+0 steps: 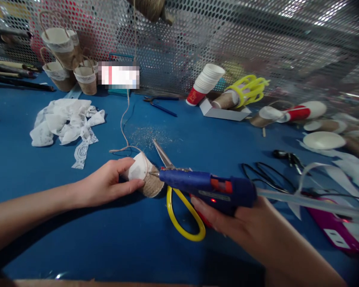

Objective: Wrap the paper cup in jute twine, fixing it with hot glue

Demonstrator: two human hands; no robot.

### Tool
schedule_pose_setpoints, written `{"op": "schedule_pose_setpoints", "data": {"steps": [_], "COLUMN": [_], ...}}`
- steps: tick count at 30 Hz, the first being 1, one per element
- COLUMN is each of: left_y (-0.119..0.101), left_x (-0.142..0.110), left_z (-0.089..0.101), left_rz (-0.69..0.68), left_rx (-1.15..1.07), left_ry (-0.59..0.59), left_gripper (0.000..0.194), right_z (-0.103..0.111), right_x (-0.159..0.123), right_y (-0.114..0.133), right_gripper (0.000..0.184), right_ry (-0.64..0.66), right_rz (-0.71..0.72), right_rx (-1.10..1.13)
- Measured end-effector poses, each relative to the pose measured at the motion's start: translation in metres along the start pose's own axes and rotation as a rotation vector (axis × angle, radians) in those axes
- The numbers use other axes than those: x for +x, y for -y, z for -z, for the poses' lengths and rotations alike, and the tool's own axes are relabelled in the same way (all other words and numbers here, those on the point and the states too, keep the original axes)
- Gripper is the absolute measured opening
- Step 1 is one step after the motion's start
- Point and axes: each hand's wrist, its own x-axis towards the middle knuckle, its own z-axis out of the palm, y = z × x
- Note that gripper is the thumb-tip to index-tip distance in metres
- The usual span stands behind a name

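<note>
My left hand point(112, 181) is closed around a small paper cup point(152, 186), tipped on its side and partly wrapped in brown twine. From the cup a loose strand of twine point(123, 123) runs back over the table and up toward the mesh. In my right hand point(242, 221) is a blue hot glue gun point(194, 181), its red light on and a long clear glue stick point(287, 199) sticking out of its back. The gun's nozzle meets the twine on the cup's side. Yellow-handled scissors point(185, 219) lie beneath the gun, partly hidden by it.
White lace ribbon point(64, 119) lies in a heap at left, before several twine-wrapped cups with handles point(86, 79). Blue pliers point(161, 104) lie at the back. Stacked paper cups point(205, 83) lean by a white tray point(224, 111). A black cable point(266, 177) and purple power strip point(335, 225) are at right.
</note>
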Motion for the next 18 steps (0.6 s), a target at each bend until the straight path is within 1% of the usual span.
{"op": "schedule_pose_setpoints", "data": {"steps": [3,8,13,18], "left_y": [0.0010,0.0027,0.0039,0.0040], "left_x": [-0.0005,-0.0004,0.0001,-0.0004], "left_z": [0.0002,0.0005,0.0005,0.0005], "left_rz": [-0.006,-0.010,-0.025,-0.033], "left_rx": [-0.014,-0.049,-0.069,-0.073], "left_ry": [0.016,0.024,0.042,0.047], "left_gripper": [0.020,0.020,0.020,0.021], "right_z": [-0.0010,-0.0035,-0.0015,0.0009], "right_x": [-0.0001,-0.0011,-0.0039,-0.0002], "right_y": [-0.0021,-0.0089,-0.0069,-0.0066], "right_gripper": [0.026,0.034,0.036,0.039], "right_ry": [0.004,0.040,0.079,0.095], "right_rz": [-0.004,-0.116,-0.120,-0.159], "right_rx": [-0.009,0.029,0.003,0.053]}}
